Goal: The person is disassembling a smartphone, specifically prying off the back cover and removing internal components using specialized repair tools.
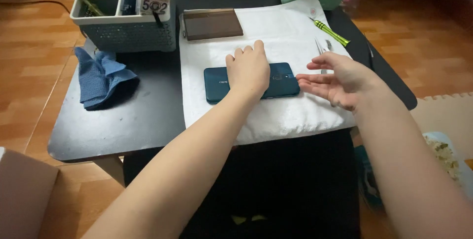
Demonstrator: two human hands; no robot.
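Observation:
A dark teal phone [217, 81] lies back-up and lengthwise on a white towel [281, 27] spread over a small black table [138, 116]. My left hand [249, 69] rests palm-down across the middle of the phone, fingers together. My right hand [337, 79] hovers just right of the phone's camera end, palm turned inward, fingers apart and holding nothing.
A green-handled screwdriver [331, 32] and metal tweezers [320, 47] lie on the towel's far right. A brown flat case [212, 23] sits at the towel's far left. A grey basket [125, 19] with a glue bottle and a blue cloth [101, 76] occupy the table's left side.

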